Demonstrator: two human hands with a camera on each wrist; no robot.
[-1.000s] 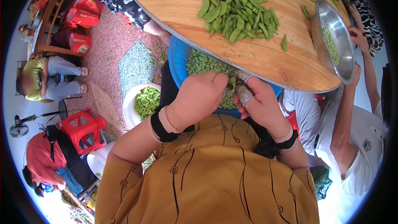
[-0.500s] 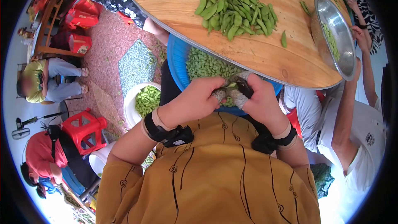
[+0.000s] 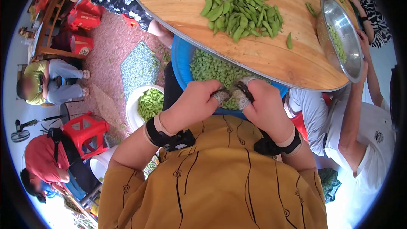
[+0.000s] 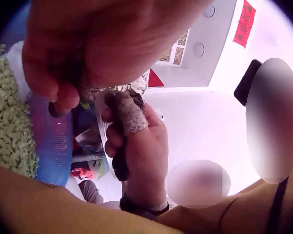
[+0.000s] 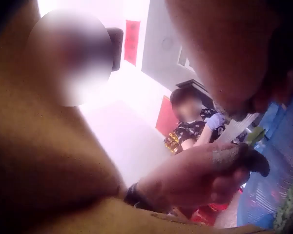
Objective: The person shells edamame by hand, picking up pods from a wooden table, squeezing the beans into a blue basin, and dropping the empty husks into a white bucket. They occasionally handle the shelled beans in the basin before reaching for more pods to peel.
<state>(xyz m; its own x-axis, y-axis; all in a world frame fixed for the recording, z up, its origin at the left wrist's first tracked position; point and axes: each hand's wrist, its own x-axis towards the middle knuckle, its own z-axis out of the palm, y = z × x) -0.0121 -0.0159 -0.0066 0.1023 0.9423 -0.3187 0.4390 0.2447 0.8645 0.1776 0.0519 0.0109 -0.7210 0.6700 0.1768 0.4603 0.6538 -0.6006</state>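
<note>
Over the blue basin [image 3: 180,65] of shelled beans [image 3: 210,65], the left hand [image 3: 197,99] and right hand [image 3: 265,106] face each other, slightly apart. Grey wraps cover some fingertips of both. A green pod piece [image 5: 255,135] sticks out from the pinched fingertips of the left hand [image 5: 193,170] in the right wrist view. The right hand [image 4: 141,141] has its fingers curled in the left wrist view, with nothing visible between them; its inner grip is partly hidden.
The round wooden table [image 3: 169,0] overhangs the basin and carries a pile of pods [image 3: 243,12] and a steel bowl [image 3: 352,38]. At the left stand a white bucket [image 3: 131,110] of green pods and a red stool [image 3: 85,131]. People sit on both sides.
The hands have drawn apart after meeting around a green pod, the left hand shifting slightly left. At the right, another person's arm by the steel bowl has moved.
</note>
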